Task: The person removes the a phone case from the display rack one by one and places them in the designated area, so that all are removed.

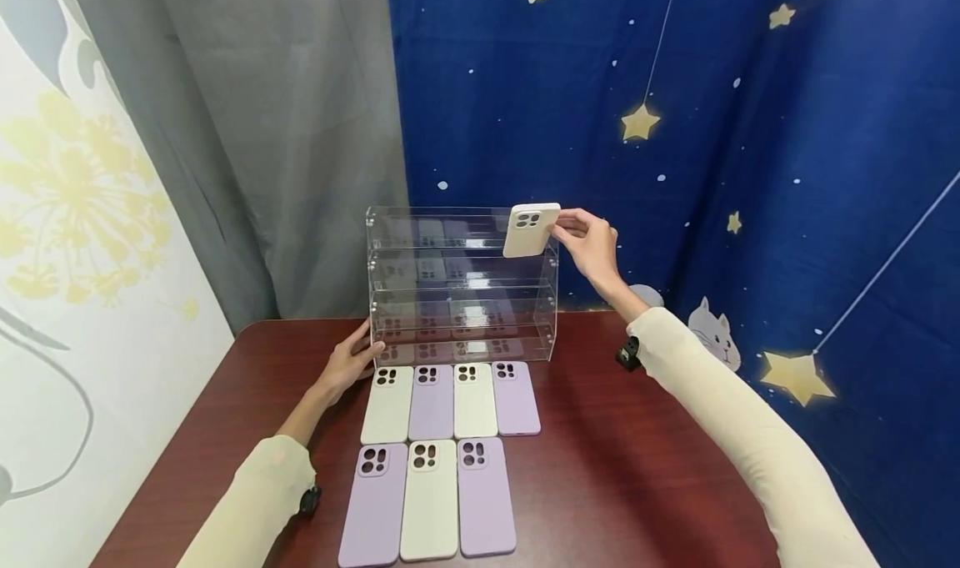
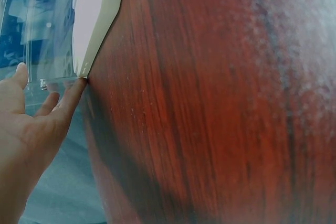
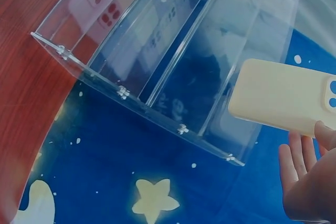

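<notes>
My right hand (image 1: 594,247) pinches a cream phone case (image 1: 527,241) by its edge, in front of the upper right of a clear acrylic tiered rack (image 1: 420,309). In the right wrist view the case (image 3: 278,95) leans with its camera cutouts toward the hand, close by the rack's top tier. Down at the rack's lower left corner, my left hand (image 1: 348,363) touches the side panel with its fingers extended. The left wrist view has those fingers (image 2: 67,103) right at the corner, beside the end of a cream case (image 2: 100,30).
Cream and lilac phone cases lie in two rows before the rack, among them a lilac one (image 1: 487,501) in front and a cream one (image 1: 387,409) behind. They stand on a dark red wooden table (image 1: 622,451). A blue star-patterned curtain (image 1: 480,101) hangs behind.
</notes>
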The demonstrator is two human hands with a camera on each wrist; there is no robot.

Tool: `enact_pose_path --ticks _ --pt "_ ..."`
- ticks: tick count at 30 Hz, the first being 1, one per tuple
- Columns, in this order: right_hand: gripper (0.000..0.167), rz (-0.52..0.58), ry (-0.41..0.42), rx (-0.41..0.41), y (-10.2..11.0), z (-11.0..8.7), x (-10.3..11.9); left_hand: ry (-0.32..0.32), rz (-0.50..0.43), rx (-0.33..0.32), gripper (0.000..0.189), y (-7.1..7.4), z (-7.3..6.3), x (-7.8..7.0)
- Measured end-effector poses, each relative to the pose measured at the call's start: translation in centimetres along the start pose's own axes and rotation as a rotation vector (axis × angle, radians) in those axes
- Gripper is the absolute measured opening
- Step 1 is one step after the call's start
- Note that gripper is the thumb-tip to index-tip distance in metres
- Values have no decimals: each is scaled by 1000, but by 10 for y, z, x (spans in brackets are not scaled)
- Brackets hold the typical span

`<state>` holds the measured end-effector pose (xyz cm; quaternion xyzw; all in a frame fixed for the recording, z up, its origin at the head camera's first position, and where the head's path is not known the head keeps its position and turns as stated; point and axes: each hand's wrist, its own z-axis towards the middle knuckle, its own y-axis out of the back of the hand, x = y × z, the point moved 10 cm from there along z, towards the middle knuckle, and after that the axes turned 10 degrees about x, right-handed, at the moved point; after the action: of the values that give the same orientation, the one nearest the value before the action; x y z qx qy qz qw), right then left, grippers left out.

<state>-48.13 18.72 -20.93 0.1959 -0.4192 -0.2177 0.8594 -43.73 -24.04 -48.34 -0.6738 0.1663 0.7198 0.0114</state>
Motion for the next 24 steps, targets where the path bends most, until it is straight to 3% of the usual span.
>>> enact_pose_path --ticks 16,24 --pt "32 16 -18 69 1 -31 22 14 -11 8 75 -2 -2 -2" --pt "33 33 -24 108 -1 -52 27 -9 -29 12 75 -1 -3 -4"
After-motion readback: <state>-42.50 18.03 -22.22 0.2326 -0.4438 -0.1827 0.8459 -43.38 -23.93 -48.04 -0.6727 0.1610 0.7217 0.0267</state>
